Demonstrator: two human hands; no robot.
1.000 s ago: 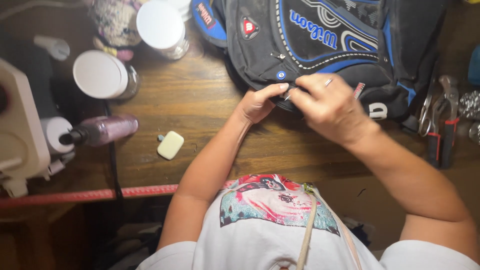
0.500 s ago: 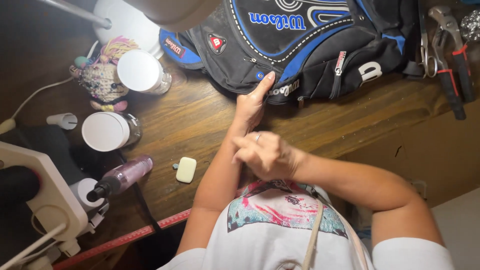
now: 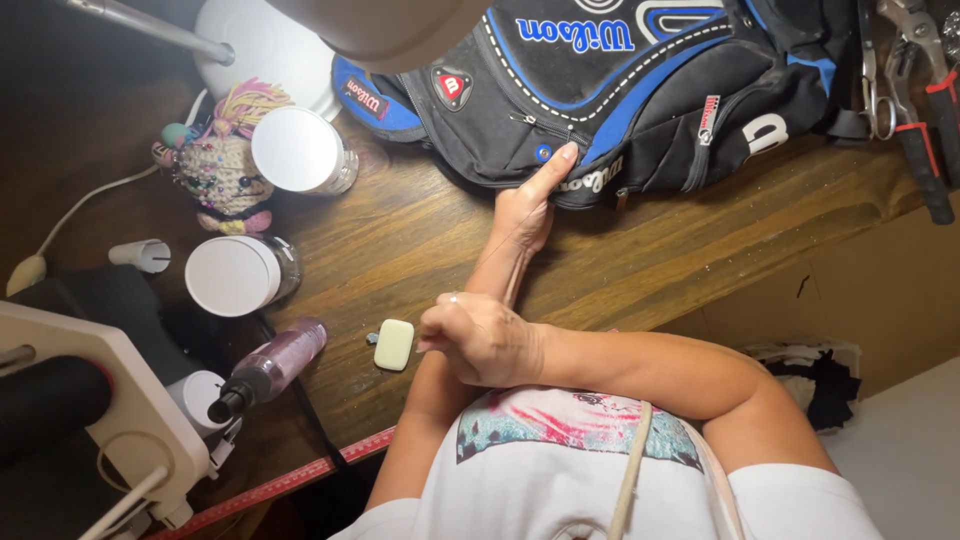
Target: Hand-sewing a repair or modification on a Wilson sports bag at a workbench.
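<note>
Looks like you're mid-stitch: your left hand lies flat on the bag while your right hand, below the bag, pinches taut thread, so next comes a steady pull.

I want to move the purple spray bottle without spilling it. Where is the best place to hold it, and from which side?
Hold the purple spray bottle around its clear purple body, coming from above. It lies on its side on the wooden table, so the round body is fully exposed. The black nozzle end looks narrow and close to the white machine, probably leaving a hand less room there.
</note>
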